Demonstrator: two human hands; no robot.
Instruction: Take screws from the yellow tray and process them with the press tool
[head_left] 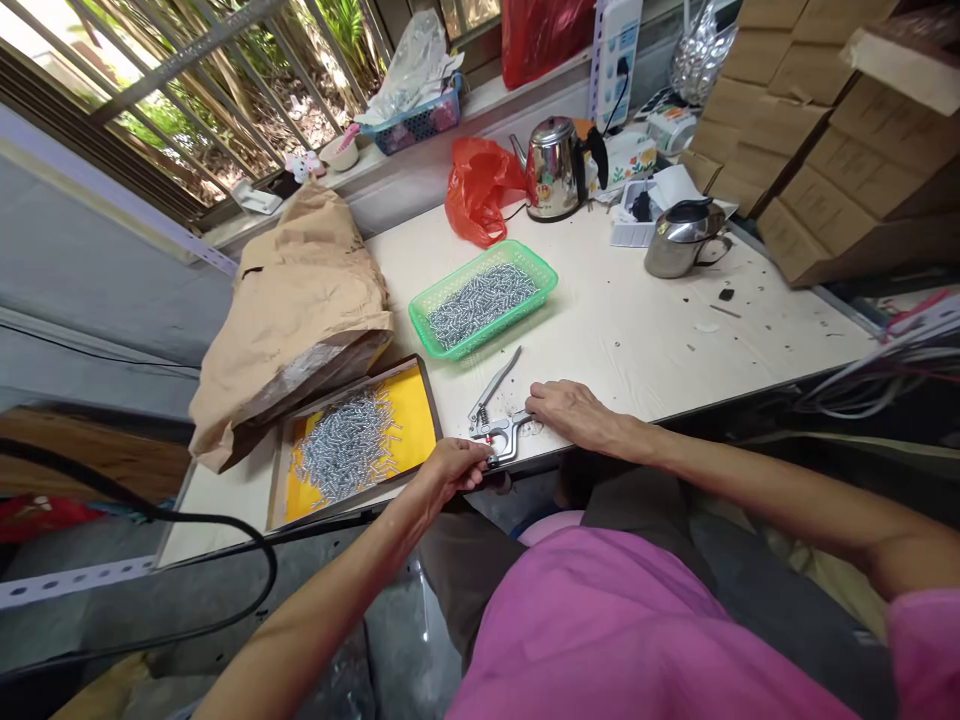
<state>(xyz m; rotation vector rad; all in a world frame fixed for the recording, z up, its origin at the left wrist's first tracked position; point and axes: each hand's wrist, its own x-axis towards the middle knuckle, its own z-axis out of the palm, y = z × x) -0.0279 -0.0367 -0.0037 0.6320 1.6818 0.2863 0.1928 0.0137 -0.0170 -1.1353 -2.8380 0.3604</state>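
Near the table's front edge lie hand pliers (510,428) with a spring and a small red part at the jaw, like snap-fastener pliers. Their upper handle (496,382) points away from me, spread from the other one. My right hand (566,410) is closed round the lower handle. At the jaw end, my left hand (459,462) has its fingers pinched together; what they hold, if anything, is too small to make out. To the left, a shallow tray (429,400) with a yellow bottom holds a heap of small metal pins (345,450). Similar pins fill a green basket (551,285) beyond the pliers.
A big brown paper sack (300,280) stands behind the tray. Farther back are a red plastic bag (480,190), an electric kettle (553,175), a small steel pot (679,240) and cardboard boxes (847,160). A black cable (255,545) loops at the lower left.
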